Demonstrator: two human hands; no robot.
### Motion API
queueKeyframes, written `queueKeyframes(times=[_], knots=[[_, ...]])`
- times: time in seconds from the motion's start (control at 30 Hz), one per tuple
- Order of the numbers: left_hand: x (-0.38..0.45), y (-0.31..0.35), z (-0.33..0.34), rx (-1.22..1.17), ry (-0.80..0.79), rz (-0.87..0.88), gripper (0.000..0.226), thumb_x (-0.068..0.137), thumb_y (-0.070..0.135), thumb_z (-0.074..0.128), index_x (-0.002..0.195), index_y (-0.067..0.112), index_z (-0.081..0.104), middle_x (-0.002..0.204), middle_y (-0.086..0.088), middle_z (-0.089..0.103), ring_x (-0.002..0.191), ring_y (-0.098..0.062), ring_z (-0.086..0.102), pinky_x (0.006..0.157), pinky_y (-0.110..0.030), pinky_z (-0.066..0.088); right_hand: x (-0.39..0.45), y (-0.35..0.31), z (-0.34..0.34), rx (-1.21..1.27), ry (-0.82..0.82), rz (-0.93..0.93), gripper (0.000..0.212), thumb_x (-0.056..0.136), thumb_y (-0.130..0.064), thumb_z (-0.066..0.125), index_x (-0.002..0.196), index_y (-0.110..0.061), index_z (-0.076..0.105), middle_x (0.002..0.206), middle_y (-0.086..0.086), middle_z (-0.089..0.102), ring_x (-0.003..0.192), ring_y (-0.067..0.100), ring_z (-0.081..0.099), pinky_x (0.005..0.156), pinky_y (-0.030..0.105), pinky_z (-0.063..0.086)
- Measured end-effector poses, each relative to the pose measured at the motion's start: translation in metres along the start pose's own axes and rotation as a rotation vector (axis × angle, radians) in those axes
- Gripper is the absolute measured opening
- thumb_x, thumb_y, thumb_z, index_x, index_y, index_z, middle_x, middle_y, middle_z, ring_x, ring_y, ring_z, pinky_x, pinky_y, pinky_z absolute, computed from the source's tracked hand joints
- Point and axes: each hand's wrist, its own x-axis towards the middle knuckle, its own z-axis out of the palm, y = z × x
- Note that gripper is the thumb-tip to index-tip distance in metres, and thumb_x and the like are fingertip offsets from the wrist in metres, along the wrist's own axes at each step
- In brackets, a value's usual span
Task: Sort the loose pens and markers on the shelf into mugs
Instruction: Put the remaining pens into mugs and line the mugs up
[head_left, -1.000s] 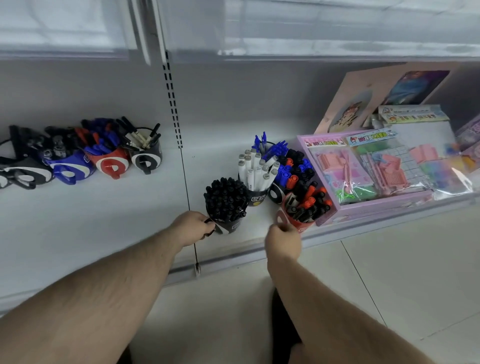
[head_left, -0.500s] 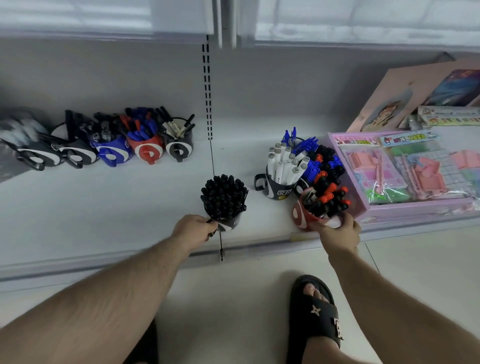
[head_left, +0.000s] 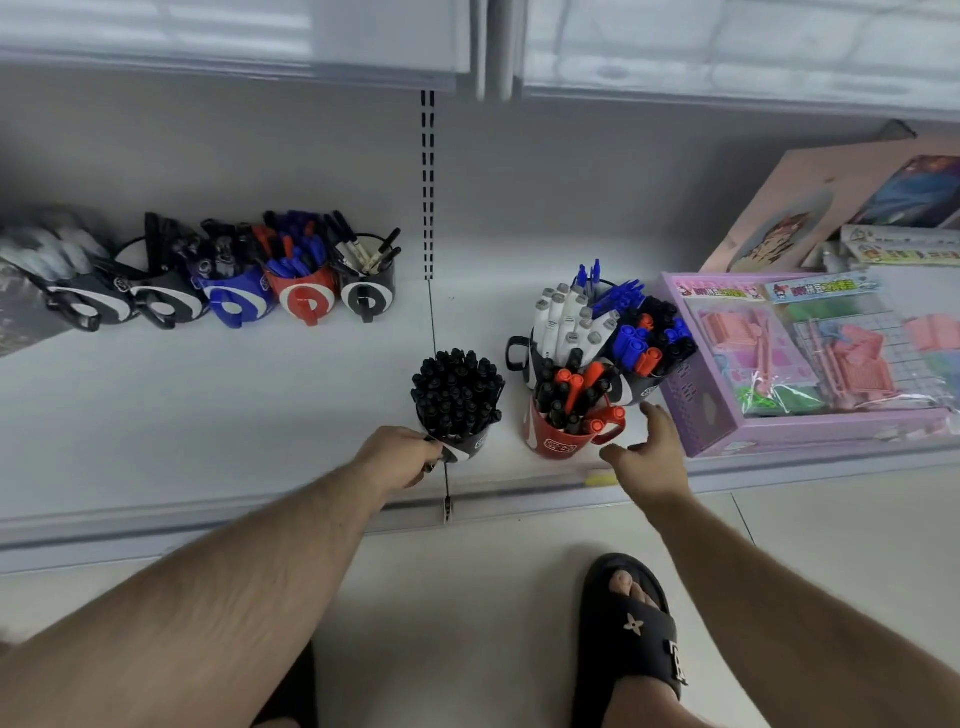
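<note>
While the left hand (head_left: 397, 457) is curled tight around the handle side of the black mug (head_left: 464, 446), the right hand (head_left: 647, 460) isn't holding anything, its fingers spread loose and relaxed just right of the red mug (head_left: 563, 441), close to the handle but I can't tell if a fingertip actually touches it. That black mug is packed with black pens (head_left: 458, 392) standing upright, and it sits near the front edge of the white shelf (head_left: 260, 395). The red mug holds a mix of red and black markers (head_left: 576, 395) and stands just in front of two more mugs: one full of grey-white markers (head_left: 566, 325) and one crammed with blue, red and black caps (head_left: 652, 338), with some thin blue pens (head_left: 592, 275) poking up behind. Further left against the back there's a row of mugs (head_left: 249, 296) in black, blue and red, lying tipped over with pens inside. On the right a purple basket (head_left: 706, 410) of packaged pink stuff sits right beside the mug cluster. Down on the floor you can see a foot in a black slide sandal (head_left: 631, 623).
</note>
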Motion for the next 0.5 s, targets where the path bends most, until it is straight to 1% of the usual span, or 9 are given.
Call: queueKeyframes(times=[0.03, 0.07, 0.13, 0.2, 0.27, 0.33, 0.37, 0.43, 0.5], knots=[[0.000, 0.001, 0.000, -0.001, -0.022, -0.017, 0.017, 0.084, 0.007, 0.064, 0.068, 0.006, 0.069, 0.079, -0.010, 0.065, 0.071, -0.020, 0.054, 0.073, -0.031, 0.051, 0.004, -0.005, 0.000, 0.022, -0.068, -0.025, 0.059, 0.080, -0.011, 0.072, 0.134, -0.020, 0.051, 0.139, 0.002, 0.049, 0.103, 0.027, 0.060, 0.093, 0.039, 0.048], [0.000, 0.001, -0.001, 0.020, -0.044, -0.024, 0.015, 0.084, 0.007, 0.061, 0.071, 0.007, 0.066, 0.080, -0.009, 0.062, 0.070, -0.019, 0.050, 0.068, -0.028, 0.046, 0.002, -0.013, 0.001, 0.015, -0.129, -0.030, 0.046, 0.081, -0.009, 0.070, 0.122, -0.022, 0.057, 0.125, 0.002, 0.059, 0.099, 0.025, 0.061, 0.086, 0.035, 0.048], [0.001, 0.003, -0.001, 0.115, -0.062, -0.008, 0.011, 0.086, 0.009, 0.058, 0.075, 0.010, 0.062, 0.080, -0.007, 0.059, 0.069, -0.018, 0.046, 0.060, -0.023, 0.037, 0.001, -0.018, 0.007, -0.083, -0.173, -0.051, 0.023, 0.085, -0.014, 0.067, 0.105, -0.022, 0.060, 0.100, 0.002, 0.066, 0.085, 0.021, 0.062, 0.072, 0.031, 0.046], [0.004, 0.006, -0.001, 0.171, -0.055, 0.024, 0.013, 0.088, 0.009, 0.060, 0.076, 0.014, 0.059, 0.081, -0.003, 0.059, 0.071, -0.018, 0.051, 0.057, -0.020, 0.040, 0.002, -0.016, 0.014, -0.245, -0.196, -0.067, 0.011, 0.090, -0.028, 0.058, 0.100, -0.022, 0.059, 0.097, 0.005, 0.068, 0.080, 0.021, 0.063, 0.068, 0.032, 0.048], [0.008, 0.009, 0.002, 0.207, -0.055, 0.035, 0.014, 0.087, 0.009, 0.063, 0.077, 0.017, 0.058, 0.087, -0.004, 0.060, 0.080, -0.020, 0.055, 0.062, -0.021, 0.045, 0.000, -0.017, 0.019, -0.350, -0.267, -0.058, 0.013, 0.095, -0.032, 0.048, 0.091, -0.023, 0.057, 0.091, 0.006, 0.070, 0.076, 0.020, 0.066, 0.064, 0.031, 0.050], [0.011, 0.010, 0.002, 0.241, -0.031, 0.036, 0.010, 0.088, 0.011, 0.060, 0.079, 0.013, 0.062, 0.089, -0.006, 0.063, 0.081, -0.021, 0.054, 0.066, -0.026, 0.045, -0.011, -0.024, 0.021, -0.350, -0.321, -0.031, 0.020, 0.100, -0.026, 0.044, 0.090, -0.018, 0.059, 0.085, 0.004, 0.071, 0.066, 0.007, 0.064, 0.051, 0.023, 0.040], [0.013, 0.011, 0.001, 0.237, -0.014, 0.038, 0.014, 0.090, 0.013, 0.057, 0.081, 0.008, 0.066, 0.090, -0.009, 0.067, 0.079, -0.022, 0.055, 0.067, -0.028, 0.045, -0.015, -0.026, 0.024, -0.322, -0.327, -0.025, 0.022, 0.100, -0.024, 0.044, 0.091, -0.016, 0.062, 0.084, 0.003, 0.071, 0.063, 0.002, 0.061, 0.048, 0.020, 0.035], [0.016, 0.011, -0.006, 0.193, 0.013, 0.030, 0.024, 0.091, 0.016, 0.054, 0.084, 0.003, 0.073, 0.097, -0.014, 0.073, 0.084, -0.027, 0.063, 0.076, -0.033, 0.051, -0.022, -0.030, 0.029, -0.239, -0.327, -0.016, 0.023, 0.099, -0.022, 0.045, 0.088, -0.013, 0.064, 0.083, 0.004, 0.071, 0.060, 0.001, 0.060, 0.049, 0.020, 0.034], [0.014, 0.010, -0.015, 0.152, 0.023, 0.018, 0.025, 0.091, 0.017, 0.055, 0.077, 0.009, 0.074, 0.097, -0.014, 0.074, 0.094, -0.029, 0.067, 0.088, -0.039, 0.054, -0.029, -0.036, 0.035, -0.159, -0.314, 0.006, 0.024, 0.098, -0.021, 0.047, 0.083, -0.013, 0.064, 0.082, 0.005, 0.071, 0.062, 0.005, 0.063, 0.051, 0.023, 0.038]])
